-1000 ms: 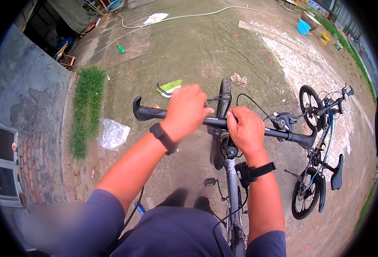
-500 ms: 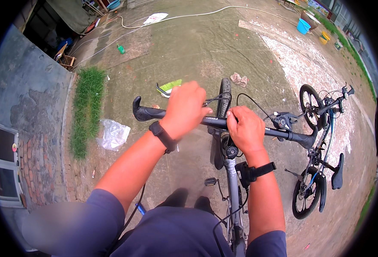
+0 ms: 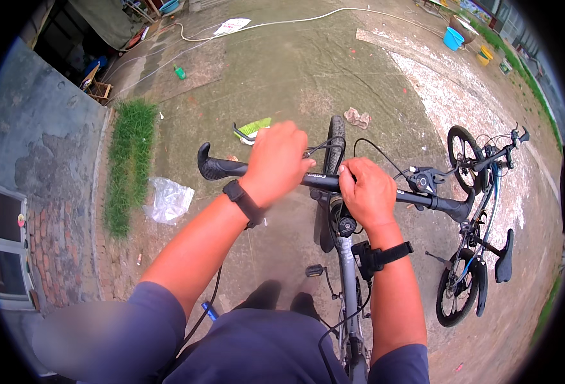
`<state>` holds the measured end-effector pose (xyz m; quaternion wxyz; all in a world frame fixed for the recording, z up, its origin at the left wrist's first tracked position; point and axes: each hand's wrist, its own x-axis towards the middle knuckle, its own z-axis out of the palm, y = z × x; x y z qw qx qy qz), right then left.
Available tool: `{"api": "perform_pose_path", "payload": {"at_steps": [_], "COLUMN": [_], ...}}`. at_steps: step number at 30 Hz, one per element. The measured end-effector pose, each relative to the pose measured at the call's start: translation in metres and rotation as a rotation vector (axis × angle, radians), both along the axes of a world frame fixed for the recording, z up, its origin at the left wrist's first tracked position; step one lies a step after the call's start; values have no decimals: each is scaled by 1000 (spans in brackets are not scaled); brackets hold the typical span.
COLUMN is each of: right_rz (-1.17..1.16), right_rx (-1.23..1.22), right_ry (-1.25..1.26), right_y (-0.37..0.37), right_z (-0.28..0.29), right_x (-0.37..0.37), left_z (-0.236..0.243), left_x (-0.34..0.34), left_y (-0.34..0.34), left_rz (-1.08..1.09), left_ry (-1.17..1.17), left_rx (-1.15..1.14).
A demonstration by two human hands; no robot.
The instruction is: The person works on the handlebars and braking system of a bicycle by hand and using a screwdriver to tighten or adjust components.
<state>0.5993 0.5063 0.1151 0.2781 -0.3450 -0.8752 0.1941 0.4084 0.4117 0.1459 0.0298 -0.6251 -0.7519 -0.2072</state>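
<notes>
Head view, read from left to right. At the far left a strip of grass (image 3: 127, 163) is growing along a grey wall (image 3: 45, 147), and a crumpled clear plastic bag (image 3: 167, 200) is lying on the ground just beside it; what is in the bag cannot be told.

The handlebar (image 3: 324, 182) of the near bicycle (image 3: 345, 269) is running across the middle of the picture, its black left grip (image 3: 215, 168) standing free. The left hand (image 3: 278, 161) is closing over the bar inboard of that grip, fingers curled down around the tube, with a black wrist band (image 3: 244, 202) on the forearm. The right hand (image 3: 367, 192) is wrapping the bar close beside the stem, fingers folded over the top, a second black strap (image 3: 378, 256) on its wrist. Both hands are sitting near the centre (a hold that, by judgement, is steadying the front end rather than steering it), and the front wheel (image 3: 337, 137) is pointing away from the person.

Further right a shifter and brake lever (image 3: 425, 179) are sitting on the bar, before the right grip (image 3: 454, 207). A second bicycle (image 3: 481, 217) is standing well apart on the bare ground (image 3: 295, 70).

At the upper right a blue tub (image 3: 452, 38) and a yellow container (image 3: 485, 55) are standing near the yard's edge; their contents are too small to tell.
</notes>
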Motion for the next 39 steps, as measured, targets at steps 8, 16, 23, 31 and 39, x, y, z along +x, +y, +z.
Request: {"api": "perform_pose_path", "payload": {"at_steps": [8,16,23,31,39], "right_rz": [8,-1,-8,1,-2], "right_rx": [22,23,13,20,8], "right_ry": [17,26,8,6,15], "right_y": [-1,-1,0,0,-1], "right_z": [-1,-1,-2,-1,0], "right_x": [-1,0,0,1,0], "left_z": [-5,1,-1,-5,0], "left_x": [-6,-4,-2,-6,-5], "left_y": [-3,-1,-1,1,2], "left_rz": [-57,-30,-47,-58,-34], "left_ry": [1,-90,-33,6,-87], "left_rx": [-1,12,32,11,12]}}
